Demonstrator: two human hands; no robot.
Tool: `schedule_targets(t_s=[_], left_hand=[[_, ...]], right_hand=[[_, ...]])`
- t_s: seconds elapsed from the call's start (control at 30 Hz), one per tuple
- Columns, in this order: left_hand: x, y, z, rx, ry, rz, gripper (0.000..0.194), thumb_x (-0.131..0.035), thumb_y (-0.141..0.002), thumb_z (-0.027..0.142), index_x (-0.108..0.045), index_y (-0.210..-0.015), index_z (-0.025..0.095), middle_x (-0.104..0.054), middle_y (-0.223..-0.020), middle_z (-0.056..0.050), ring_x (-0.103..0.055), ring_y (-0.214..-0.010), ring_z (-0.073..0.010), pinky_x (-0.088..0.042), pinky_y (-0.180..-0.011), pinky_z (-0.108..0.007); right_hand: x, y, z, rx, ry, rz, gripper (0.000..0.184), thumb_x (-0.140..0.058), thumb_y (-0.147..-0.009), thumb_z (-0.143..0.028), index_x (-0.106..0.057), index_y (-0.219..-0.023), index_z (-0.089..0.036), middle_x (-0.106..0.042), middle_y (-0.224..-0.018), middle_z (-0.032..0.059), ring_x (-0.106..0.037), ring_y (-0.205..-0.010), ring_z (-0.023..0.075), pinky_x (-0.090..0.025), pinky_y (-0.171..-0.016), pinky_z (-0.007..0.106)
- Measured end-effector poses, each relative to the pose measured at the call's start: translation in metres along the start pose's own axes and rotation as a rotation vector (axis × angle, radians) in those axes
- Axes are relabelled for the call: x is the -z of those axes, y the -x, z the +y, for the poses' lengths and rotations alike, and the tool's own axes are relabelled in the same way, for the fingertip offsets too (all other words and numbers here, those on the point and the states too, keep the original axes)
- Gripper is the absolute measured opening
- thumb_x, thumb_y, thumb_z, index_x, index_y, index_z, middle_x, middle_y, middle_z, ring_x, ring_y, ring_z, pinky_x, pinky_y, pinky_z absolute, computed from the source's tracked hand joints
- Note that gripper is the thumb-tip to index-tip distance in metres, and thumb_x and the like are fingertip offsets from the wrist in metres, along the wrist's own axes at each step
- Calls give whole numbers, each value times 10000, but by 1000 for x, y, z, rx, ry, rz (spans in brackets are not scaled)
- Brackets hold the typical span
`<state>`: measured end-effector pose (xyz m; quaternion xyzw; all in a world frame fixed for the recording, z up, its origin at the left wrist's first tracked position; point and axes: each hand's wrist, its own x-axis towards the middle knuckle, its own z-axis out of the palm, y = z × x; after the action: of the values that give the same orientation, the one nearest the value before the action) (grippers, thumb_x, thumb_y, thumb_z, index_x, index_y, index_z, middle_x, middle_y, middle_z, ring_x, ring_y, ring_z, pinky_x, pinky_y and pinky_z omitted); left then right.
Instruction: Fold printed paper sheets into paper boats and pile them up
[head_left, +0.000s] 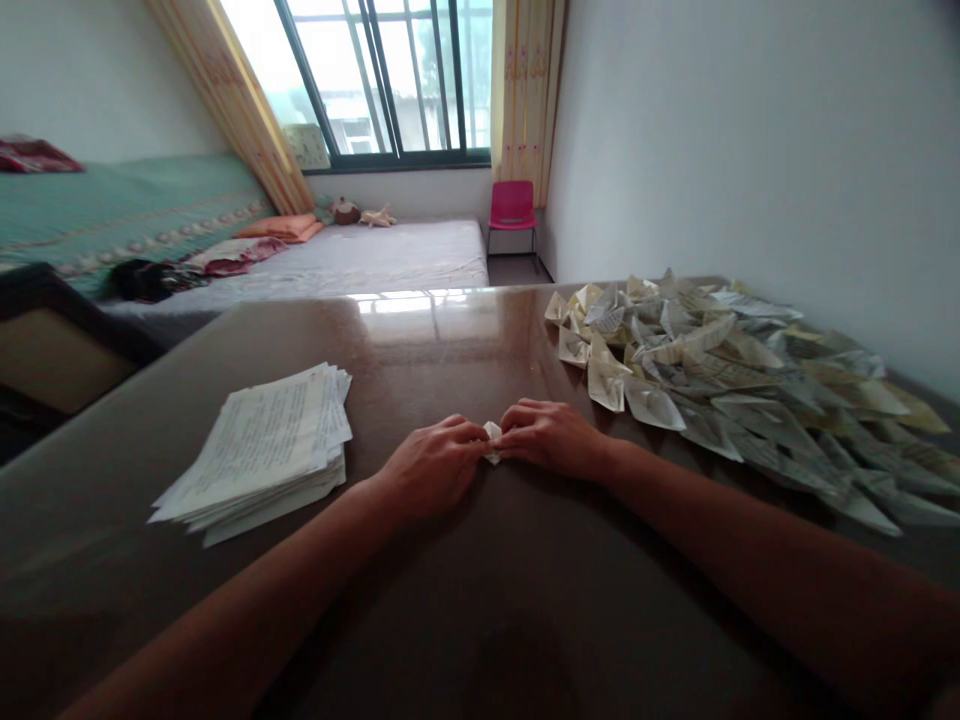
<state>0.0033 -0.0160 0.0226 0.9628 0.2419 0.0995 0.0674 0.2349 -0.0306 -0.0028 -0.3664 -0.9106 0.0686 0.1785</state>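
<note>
A small folded piece of paper [492, 441] lies at the middle of the brown table, pinched between my two hands. My left hand [439, 460] grips its left side, fingers pressed together. From the other side my right hand [553, 438] holds its right edge with bent fingers. Most of the folded paper is hidden under the fingertips. Left of my left hand lies a stack of printed sheets [262, 440]. Beyond my right forearm spreads a heap of folded paper boats [697, 360], some yellowish and some grey-white with print.
The glossy brown table [427, 350] reaches forward to a bed [420, 250] below the window. A white wall [712, 140] runs along the right side. A dark-framed chair [60, 350] stands at the left, and a pink chair [513, 206] in the far corner.
</note>
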Motion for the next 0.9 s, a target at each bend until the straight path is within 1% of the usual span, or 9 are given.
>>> schedule_targets(t_s=[0.1, 0.2, 0.27, 0.37, 0.53, 0.67, 0.77, 0.83, 0.9], left_hand=[[1, 0, 4, -15, -35, -59, 363, -448, -865, 112, -631, -1146, 249, -670, -1118, -49, -599, -993, -200, -498, -857, -319], [2, 0, 9, -29, -84, -103, 379, -490, -856, 105, -588, -1204, 219, -668, -1133, -77, -610, -1033, -222, -500, -874, -331], [2, -1, 13, -48, -131, -142, 410, -497, -849, 89, -555, -1242, 187, -647, -1180, -110, -610, -1068, -236, -500, -888, -339], [2, -1, 18, -63, -207, -193, 422, -468, -857, 61, -525, -1267, 143, -600, -1261, -146, -592, -1131, -238, -491, -925, -337], [-5, 1, 24, -90, -254, -166, 424, -438, -842, 28, -533, -1244, 121, -554, -1316, -164, -513, -1237, -257, -459, -991, -364], [-8, 0, 29, -37, -302, -188, 391, -431, -858, 60, -546, -1230, 95, -546, -1312, -199, -530, -1204, -298, -503, -920, -407], [-5, -2, 32, -16, -304, -214, 379, -460, -860, 87, -554, -1227, 83, -561, -1286, -211, -553, -1162, -311, -515, -882, -423], [-1, -2, 30, -13, -252, -192, 363, -501, -840, 96, -588, -1192, 117, -594, -1246, -182, -566, -1135, -299, -509, -882, -413], [1, -1, 25, 17, -163, -136, 332, -523, -826, 113, -639, -1127, 192, -634, -1190, -120, -590, -1078, -266, -503, -874, -384]], right_hand=[[0, 0, 1, -55, -66, 9, 239, -528, -926, -388, -702, -1028, -259, -655, -1004, 38, -580, -934, 160, -431, -817, 273], [-1, -1, -2, -111, -72, 46, 278, -517, -932, -353, -645, -1146, -231, -637, -995, 56, -578, -898, 158, -434, -790, 273], [-2, -2, -5, -108, 11, 30, 304, -455, -961, -334, -610, -1206, -244, -619, -1013, 68, -561, -909, 168, -426, -787, 289], [-2, -4, -14, -106, 171, -38, 313, -409, -978, -343, -596, -1214, -258, -599, -1045, 85, -527, -956, 205, -414, -789, 327], [-1, -6, -27, -162, 303, -90, 377, -399, -974, -319, -498, -1314, -189, -578, -1105, 127, -483, -1018, 254, -403, -793, 373], [-2, -7, -35, -168, 358, -105, 407, -367, -974, -311, -469, -1333, -150, -577, -1120, 139, -470, -1025, 274, -403, -764, 392], [-3, -8, -38, -190, 354, -103, 419, -369, -968, -304, -468, -1334, -125, -571, -1134, 153, -461, -1039, 286, -406, -766, 409], [-5, -8, -37, -219, 331, -97, 427, -388, -960, -304, -470, -1339, -124, -563, -1145, 160, -454, -1058, 289, -408, -789, 413], [-6, -8, -33, -249, 276, -75, 427, -417, -952, -325, -482, -1337, -153, -559, -1146, 149, -451, -1078, 282, -409, -821, 407]])
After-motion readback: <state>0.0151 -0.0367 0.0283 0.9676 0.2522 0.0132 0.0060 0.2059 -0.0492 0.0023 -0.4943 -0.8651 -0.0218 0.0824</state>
